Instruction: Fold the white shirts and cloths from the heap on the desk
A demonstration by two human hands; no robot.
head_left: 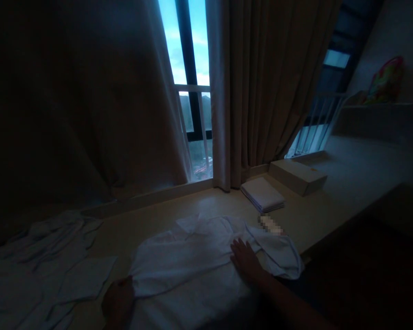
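A white shirt (189,256) lies spread over the ledge at the bottom middle, its collar toward the window and one sleeve out to the right. My right hand (246,260) rests on the shirt's right part, palm down with the fingers stretched out. At the shirt's left edge, my left hand (119,300) is closed with the fabric between its fingers; the hand is dark and partly shaded.
Rumpled white clothes (37,266) are heaped on the left of the ledge (316,215). Beyond the shirt are a folded white garment (263,195) and a pale box (298,176). Curtains (268,82) hang along the window. The ledge's front edge runs along the right.
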